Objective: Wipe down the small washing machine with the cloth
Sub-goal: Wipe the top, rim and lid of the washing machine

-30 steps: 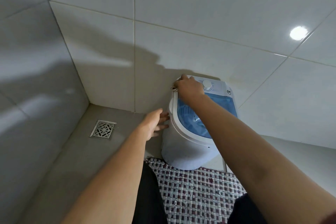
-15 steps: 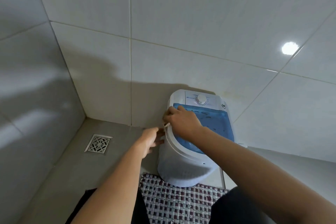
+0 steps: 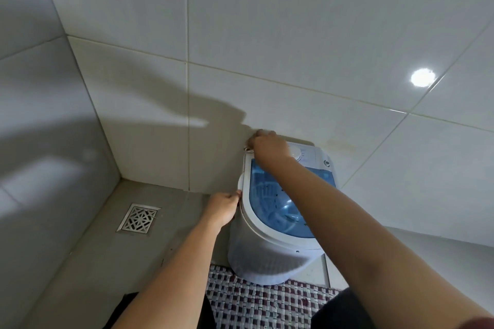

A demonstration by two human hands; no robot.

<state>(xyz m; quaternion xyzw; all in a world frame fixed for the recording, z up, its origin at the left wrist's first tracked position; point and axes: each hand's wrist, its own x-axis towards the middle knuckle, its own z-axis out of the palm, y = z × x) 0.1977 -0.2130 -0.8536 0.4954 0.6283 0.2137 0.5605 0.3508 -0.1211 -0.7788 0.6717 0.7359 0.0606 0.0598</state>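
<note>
The small white washing machine (image 3: 267, 256) with a blue see-through lid (image 3: 278, 195) stands on the floor against the tiled wall. My right hand (image 3: 270, 145) is closed at the machine's back left top corner, beside the round dial (image 3: 296, 153). A small bit of pale cloth (image 3: 248, 148) sticks out under its fingers; the rest of the cloth is hidden. My left hand (image 3: 222, 208) has its fingers curled against the left rim of the machine, just below the lid's edge.
A square metal floor drain (image 3: 139, 218) lies to the left on the grey floor. A red-and-white checked mat (image 3: 262, 302) lies in front of the machine, between my knees. Tiled walls (image 3: 294, 35) close in behind and on the left.
My right hand slid down the lid's left edge, then back up to the back left corner. My left hand moved from flat against the machine's side up to its left rim, fingers curled.
</note>
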